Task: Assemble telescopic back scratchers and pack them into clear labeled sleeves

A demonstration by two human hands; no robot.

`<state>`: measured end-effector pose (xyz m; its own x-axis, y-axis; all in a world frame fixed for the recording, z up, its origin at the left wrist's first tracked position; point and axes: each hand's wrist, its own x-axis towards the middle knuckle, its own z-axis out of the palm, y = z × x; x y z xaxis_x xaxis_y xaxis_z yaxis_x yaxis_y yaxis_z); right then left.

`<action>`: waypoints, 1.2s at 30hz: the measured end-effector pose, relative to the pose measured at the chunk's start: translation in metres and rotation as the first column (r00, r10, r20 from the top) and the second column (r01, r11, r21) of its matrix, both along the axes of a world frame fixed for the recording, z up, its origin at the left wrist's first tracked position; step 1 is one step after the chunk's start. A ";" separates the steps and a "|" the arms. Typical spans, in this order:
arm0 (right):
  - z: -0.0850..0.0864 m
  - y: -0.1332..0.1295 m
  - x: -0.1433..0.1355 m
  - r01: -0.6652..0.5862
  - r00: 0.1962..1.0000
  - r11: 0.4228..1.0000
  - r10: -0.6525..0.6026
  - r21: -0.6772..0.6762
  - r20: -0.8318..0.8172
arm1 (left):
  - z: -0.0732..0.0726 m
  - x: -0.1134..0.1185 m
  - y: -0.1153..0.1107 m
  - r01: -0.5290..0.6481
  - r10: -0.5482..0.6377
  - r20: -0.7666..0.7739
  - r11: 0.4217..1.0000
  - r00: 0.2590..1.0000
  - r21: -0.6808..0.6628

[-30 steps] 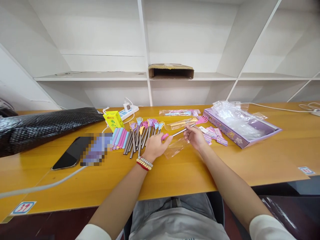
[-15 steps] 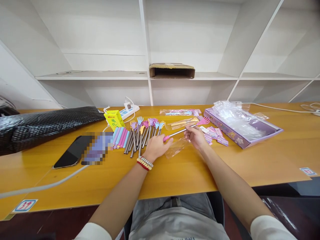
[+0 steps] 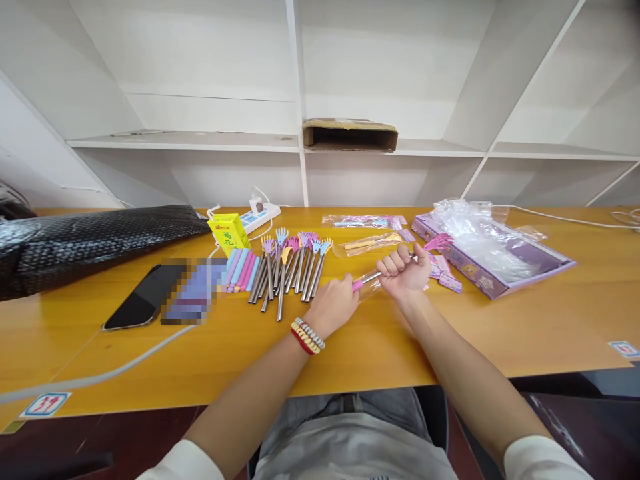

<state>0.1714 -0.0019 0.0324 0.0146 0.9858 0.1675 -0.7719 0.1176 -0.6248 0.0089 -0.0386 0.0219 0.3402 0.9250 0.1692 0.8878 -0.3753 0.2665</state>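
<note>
A pink back scratcher [image 3: 371, 276] with a metal shaft is held between both hands above the table. My left hand [image 3: 332, 307] is closed around its pink handle, most of which is hidden. My right hand [image 3: 406, 273] wraps the shaft just below the pink claw head [image 3: 438, 242]. Left of my hands lie several back scratcher heads on metal tubes [image 3: 290, 267], with purple, blue, yellow and pink claws. Beside them sits a row of pastel handles [image 3: 243, 270]. Beyond my hands are back scratchers in clear bags [image 3: 370, 244]. Small pink cards [image 3: 447, 277] lie by my right hand.
A purple box [image 3: 545, 263] of clear plastic bags [image 3: 487, 237] stands at the right. Leftward are a yellow carton [image 3: 229, 233], a power strip [image 3: 260, 216], a phone [image 3: 143, 298] and a black wrapped bundle [image 3: 105, 247]. A white cable [image 3: 125, 360] crosses the table's left side.
Both hands have moved right with the back scratcher. My right hand has gone from a fingertip hold to a full wrap around the shaft near the claw.
</note>
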 end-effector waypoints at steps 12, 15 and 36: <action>0.007 -0.002 -0.003 -0.066 0.997 0.996 0.068 -0.066 0.036 | -0.004 0.001 -0.001 0.105 -0.096 0.148 0.993 0.984 -0.048; 0.012 0.002 0.002 -0.048 0.999 0.992 0.044 -0.114 -0.032 | -0.003 0.005 -0.002 0.155 -0.139 0.219 0.986 0.966 -0.055; -0.017 0.037 0.060 0.202 0.979 0.969 -0.200 -0.140 0.028 | -0.020 -0.037 0.042 0.112 -0.336 0.792 0.939 0.509 0.326</action>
